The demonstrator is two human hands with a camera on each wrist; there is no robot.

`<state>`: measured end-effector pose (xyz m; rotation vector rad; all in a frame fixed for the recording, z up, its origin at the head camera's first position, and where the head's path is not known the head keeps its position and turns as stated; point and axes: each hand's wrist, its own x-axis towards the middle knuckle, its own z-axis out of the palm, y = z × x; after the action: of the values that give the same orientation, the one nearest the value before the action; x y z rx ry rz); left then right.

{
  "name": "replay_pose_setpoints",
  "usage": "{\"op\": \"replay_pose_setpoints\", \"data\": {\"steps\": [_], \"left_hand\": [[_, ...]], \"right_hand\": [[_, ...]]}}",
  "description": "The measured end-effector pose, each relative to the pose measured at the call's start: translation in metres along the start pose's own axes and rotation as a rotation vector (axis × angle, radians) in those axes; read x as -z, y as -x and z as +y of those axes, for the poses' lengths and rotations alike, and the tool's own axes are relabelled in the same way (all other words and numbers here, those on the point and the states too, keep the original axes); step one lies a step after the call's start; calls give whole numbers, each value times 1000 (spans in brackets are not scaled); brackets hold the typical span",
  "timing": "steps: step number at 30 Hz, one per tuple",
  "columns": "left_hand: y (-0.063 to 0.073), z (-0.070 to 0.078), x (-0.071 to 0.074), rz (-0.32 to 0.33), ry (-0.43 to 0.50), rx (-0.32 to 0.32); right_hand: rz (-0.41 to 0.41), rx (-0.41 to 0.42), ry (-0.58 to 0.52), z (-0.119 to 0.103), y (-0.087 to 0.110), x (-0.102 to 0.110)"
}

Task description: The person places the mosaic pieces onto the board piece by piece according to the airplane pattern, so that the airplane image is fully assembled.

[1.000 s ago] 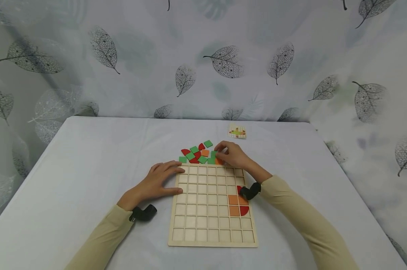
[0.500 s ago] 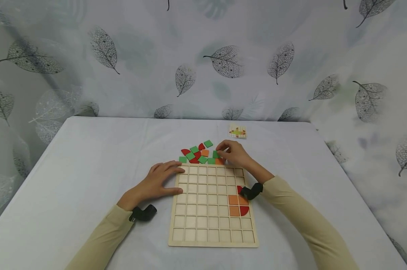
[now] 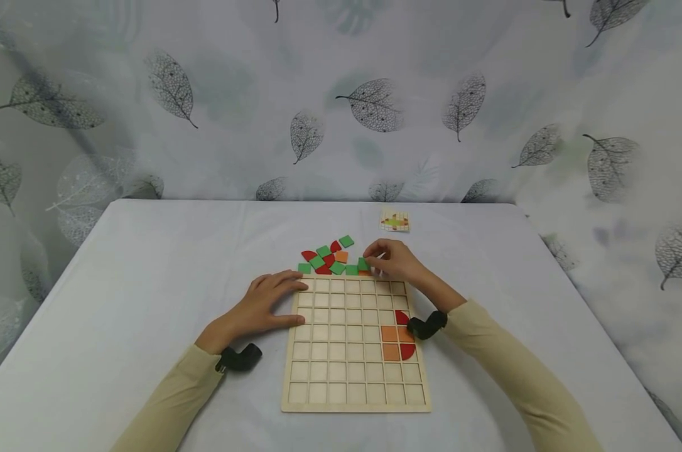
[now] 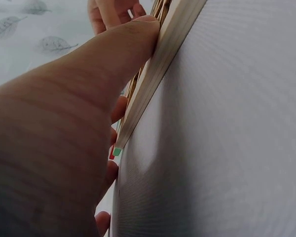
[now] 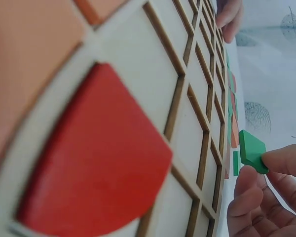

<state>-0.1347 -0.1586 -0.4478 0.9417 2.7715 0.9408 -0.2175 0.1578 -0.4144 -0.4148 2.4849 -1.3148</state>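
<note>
No words, brand names or numbers can be read. The one printed sign is a small card [image 3: 394, 220] on the far side of the white table [image 3: 177, 282], right of the middle: it bears a coloured pattern, mostly yellow-green with red, set on a grid of lines. Any lettering on it is too small to make out.

Head view, farthest back: faces forward and down over your whole gridded wooden board [image 3: 338, 371]. Left wrist: close, tilted, sights past your left hand [image 4: 74, 94] along the board's edge. Right wrist: close, across its face; shares your right hand [image 5: 271, 200] with the head view.
</note>
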Motion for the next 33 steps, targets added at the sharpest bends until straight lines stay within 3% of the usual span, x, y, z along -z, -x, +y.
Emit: {"op": "replay_pose_setpoints", "data": {"steps": [18,33], "left_hand": [[1,1,-1,-3,11,13],[1,2,0,-4,3,7]], "right_hand": [[-14,-23,-26,9,19,0],[-77,8,-144,8,36,-1]]}}
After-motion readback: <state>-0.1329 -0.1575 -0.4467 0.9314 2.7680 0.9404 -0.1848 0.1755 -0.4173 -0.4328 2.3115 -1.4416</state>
